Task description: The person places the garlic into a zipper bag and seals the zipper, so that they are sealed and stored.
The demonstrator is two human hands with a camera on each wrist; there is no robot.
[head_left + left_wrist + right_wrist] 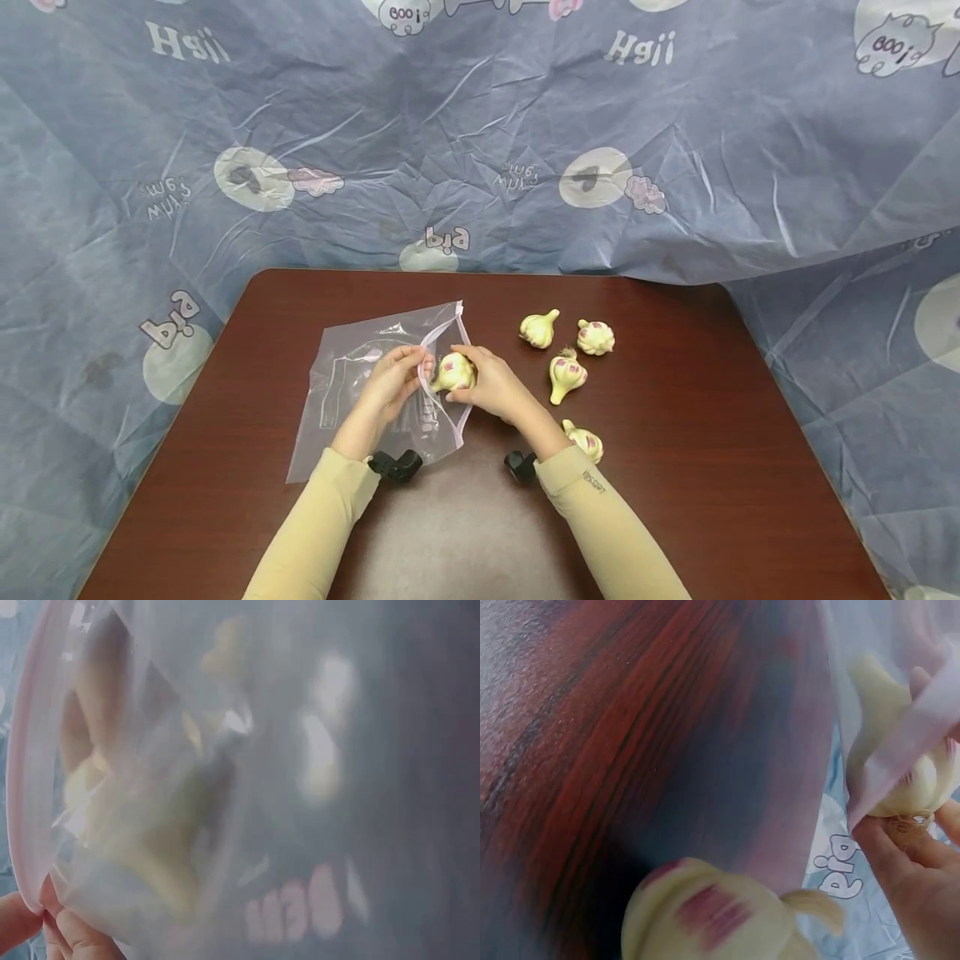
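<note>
- The left hand (390,383) is pinching the pale pink zip strip (17,765) of the clear bag (333,425) between its fingertips; should that hold be slipping on the slick film, the mouth could be closing against the bulb.
- The right hand (493,385) is grasping a garlic bulb (456,372), its thumb and fingers curling round the root end. The bulb is sitting in the bag's mouth, between the two edges, its stem pointing inward.
- That stem could be snagging the plastic, since it is lying close to the left hand's fingertips; a hard push might be creasing or tearing the film.
- The mouth's other edge is running beside the right hand, and neither hand appears to be pinching it; it could be catching on the fingers and dragging along if they are pulling out.
- The bag is lying mostly flat on the surface (690,475), so without a firm left hold it might be sliding away under a push.
- One loose bulb (588,446) is lying partly hidden behind the right sleeve (607,521); whether they are touching, I cannot tell. A sweeping forearm could be knocking it and setting it rolling.
</note>
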